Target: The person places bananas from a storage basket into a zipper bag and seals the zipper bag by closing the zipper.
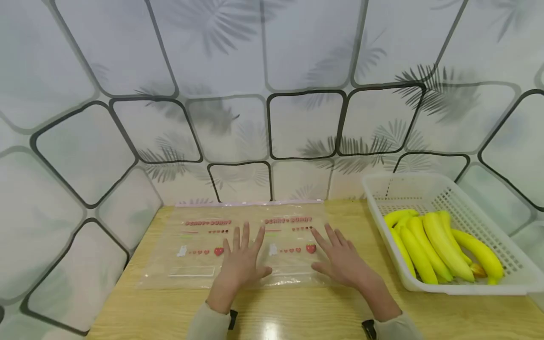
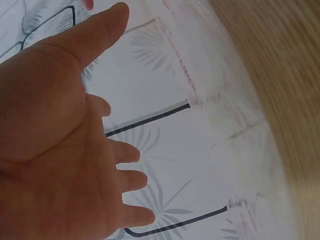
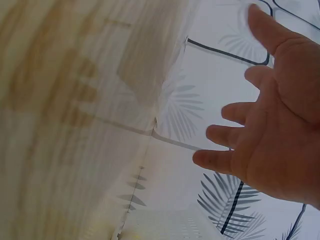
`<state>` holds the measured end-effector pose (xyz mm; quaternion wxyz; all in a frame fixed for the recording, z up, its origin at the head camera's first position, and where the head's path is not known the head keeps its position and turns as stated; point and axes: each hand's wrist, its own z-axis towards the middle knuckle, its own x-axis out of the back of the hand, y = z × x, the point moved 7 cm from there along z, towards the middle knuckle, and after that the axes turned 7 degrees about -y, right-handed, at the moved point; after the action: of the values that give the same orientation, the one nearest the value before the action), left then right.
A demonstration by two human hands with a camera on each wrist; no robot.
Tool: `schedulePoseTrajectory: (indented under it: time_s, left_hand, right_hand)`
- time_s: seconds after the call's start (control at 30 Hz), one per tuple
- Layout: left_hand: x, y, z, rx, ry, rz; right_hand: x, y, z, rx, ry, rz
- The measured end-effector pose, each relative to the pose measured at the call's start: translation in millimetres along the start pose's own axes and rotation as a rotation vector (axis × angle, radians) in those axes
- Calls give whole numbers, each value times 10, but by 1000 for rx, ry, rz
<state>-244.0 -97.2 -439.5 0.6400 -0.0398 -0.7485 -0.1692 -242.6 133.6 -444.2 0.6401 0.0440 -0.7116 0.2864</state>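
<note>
Clear plastic bag material [image 1: 191, 262] lies flat on the wooden table, with a pale pink strip along its far edge. Its red "BERRY BUNNY" lettering, hearts, strawberry and white bunny appear twice, side by side. My left hand [image 1: 241, 264], fingers spread and palm down, is over the middle of the plastic. Over its right end is my right hand [image 1: 343, 264], also with fingers spread. Neither hand holds anything. In the left wrist view the left palm [image 2: 60, 130] shows beside the shiny plastic [image 2: 240, 135]; the right wrist view shows the right palm [image 3: 280, 130] with straight fingers.
A white perforated plastic basket [image 1: 382, 177] stands on the table at the right, with several yellow bananas [image 1: 442, 241] in it. Behind and to the left, a pale covering [image 1: 306, 125] with dark outlines and leaf prints rises from the wooden table [image 1: 170, 314].
</note>
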Motion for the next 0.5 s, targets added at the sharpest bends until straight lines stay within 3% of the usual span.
schedulePoseTrajectory:
  time_s: [0.13,0.27,0.4,0.5]
  left_hand:
    - [-113,43,8,-5,-98,-24]
    - [-224,119,7,-15,-195,-58]
    - [-265,193,-10,-33,-220,-32]
    - [-274,214,-14,-41,-204,-4]
  right_hand:
    - [-54,43,-10,-16,-73,-13]
    - [-125,62,-34,-28,-184,49]
    - [-207,69,-69,-31,-294,93]
    - [-233,78,-72,-23,-304,91]
